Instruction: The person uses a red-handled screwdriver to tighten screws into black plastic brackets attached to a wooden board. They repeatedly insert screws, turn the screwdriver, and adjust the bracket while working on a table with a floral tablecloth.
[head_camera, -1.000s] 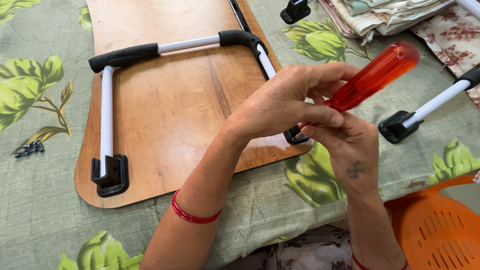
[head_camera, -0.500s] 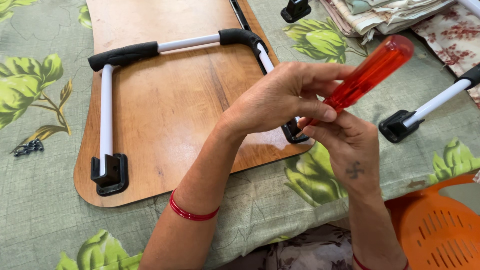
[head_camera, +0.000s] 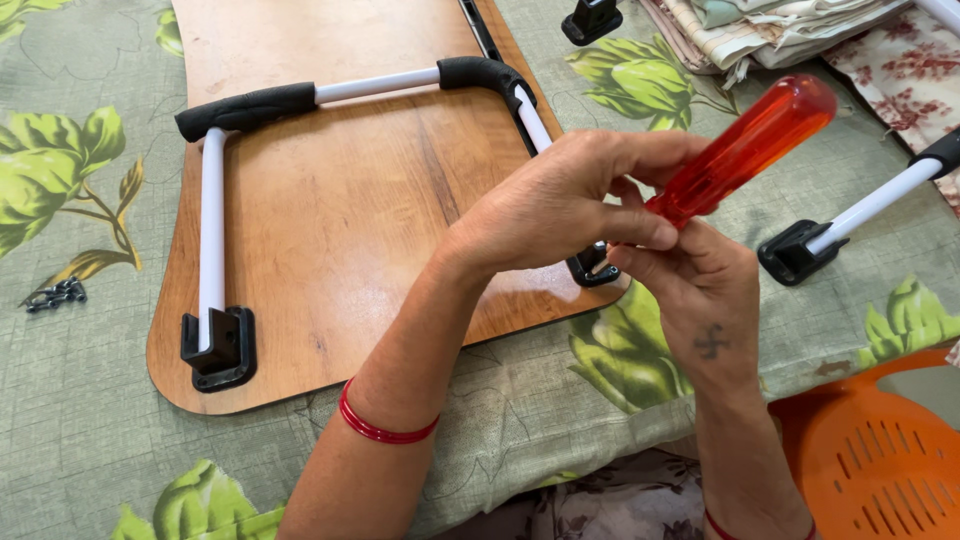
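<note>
While the orange-handled screwdriver (head_camera: 745, 148) is pointing handle-up above the board's near edge, the right hand (head_camera: 700, 300) is clamping its fingers on the lower handle and the left hand (head_camera: 560, 205) is pinching just beside, hiding the shaft. Below is lying the wooden lap-table top (head_camera: 340, 200), its white folding leg (head_camera: 212, 230) flat, on the leaf-patterned cloth (head_camera: 60, 420).

The left hand (head_camera: 570, 205) hides the screwdriver (head_camera: 745, 150) shaft.
</note>
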